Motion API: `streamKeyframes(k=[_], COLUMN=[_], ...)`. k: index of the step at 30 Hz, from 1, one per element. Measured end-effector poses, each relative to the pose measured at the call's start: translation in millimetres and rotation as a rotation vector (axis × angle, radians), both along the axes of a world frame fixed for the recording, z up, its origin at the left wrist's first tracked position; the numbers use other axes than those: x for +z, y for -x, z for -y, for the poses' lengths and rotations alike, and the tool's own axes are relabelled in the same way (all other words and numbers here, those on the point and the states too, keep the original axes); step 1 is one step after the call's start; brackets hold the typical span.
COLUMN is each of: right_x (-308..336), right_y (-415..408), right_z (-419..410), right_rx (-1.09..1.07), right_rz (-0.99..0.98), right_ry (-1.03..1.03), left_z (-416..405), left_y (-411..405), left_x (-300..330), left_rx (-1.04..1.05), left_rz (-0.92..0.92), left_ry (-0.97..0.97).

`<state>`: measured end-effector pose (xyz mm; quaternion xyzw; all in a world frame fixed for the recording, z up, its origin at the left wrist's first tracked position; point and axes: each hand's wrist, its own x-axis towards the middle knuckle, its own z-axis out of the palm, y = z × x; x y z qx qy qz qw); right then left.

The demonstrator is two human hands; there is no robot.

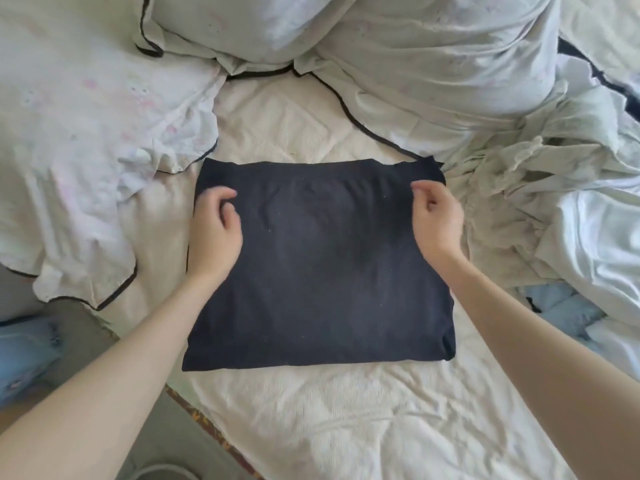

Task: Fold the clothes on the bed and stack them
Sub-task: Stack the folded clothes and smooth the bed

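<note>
A dark navy garment (322,271) lies folded into a flat rectangle in the middle of the bed (346,410). My left hand (216,230) hovers over its upper left corner with fingers loosely curled, holding nothing. Over the upper right corner, my right hand (438,220) is loosely curled too, thumb and forefinger close together with no cloth between them. A crumpled pale green garment (519,188) lies just right of the folded piece.
Rumpled white bedding with black piping (86,150) is heaped on the left, and pillows (398,46) at the back. White cloth (595,237) and a light blue piece (561,306) lie at the right. The bed's edge (207,427) runs lower left, with blue fabric (24,344) beyond.
</note>
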<state>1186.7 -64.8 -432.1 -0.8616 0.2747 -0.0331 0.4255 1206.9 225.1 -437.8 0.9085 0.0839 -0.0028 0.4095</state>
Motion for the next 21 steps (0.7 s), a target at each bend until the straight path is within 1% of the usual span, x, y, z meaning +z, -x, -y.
streamKeyframes(k=[2, 3, 4, 5, 7, 10, 12, 14, 16, 18, 20, 21], right_x=[-12.7, -19.2, -25.7, -31.6, -40.7, -42.6, -39.3, -33.0, -26.1, -20.2, -17.6, -17.9], right_y=[5.1, 4.1, 1.7, -1.0, -5.0, -3.7, 8.8, 36.4, 76.2, 120.5, 160.2, 176.0], right_z=[-8.7, -11.6, -12.8, -12.2, -3.7, 14.8, 20.6, 19.1, 16.0, 13.6, 11.3, 10.5], right_rx=[0.396, 0.557, 0.683, 0.768, 0.816, 0.703, 0.632, 0.563, 0.423, 0.211, -0.019, -0.130], right_rz=[0.022, -0.016, -0.082, -0.151, -0.246, -0.312, -0.344, -0.342, -0.306, -0.286, -0.329, -0.369], right_ry=[0.307, 0.416, 0.510, 0.589, 0.700, 0.702, 0.655, 0.564, 0.423, 0.250, 0.083, 0.002], left_z=[5.7, 9.6, 12.3, 14.0, 10.2, -7.7, -21.6, -32.8, -40.6, -46.1, -52.9, -56.5], left_y=[5.9, 5.1, 2.7, -0.8, -8.8, -17.2, -9.5, 13.3, 49.4, 92.9, 132.6, 148.3], left_x=[-11.8, -17.5, -23.3, -28.2, -37.3, -39.2, -35.7, -29.3, -22.2, -13.3, -6.3, -5.2], left_rx=[-0.393, -0.539, -0.639, -0.694, -0.713, -0.653, -0.590, -0.530, -0.464, -0.389, -0.296, -0.221], left_rz=[-0.025, -0.068, -0.112, -0.150, -0.215, -0.224, -0.210, -0.239, -0.291, -0.291, -0.271, -0.288], left_ry=[-0.274, -0.410, -0.530, -0.627, -0.764, -0.878, -0.866, -0.795, -0.728, -0.644, -0.527, -0.433])
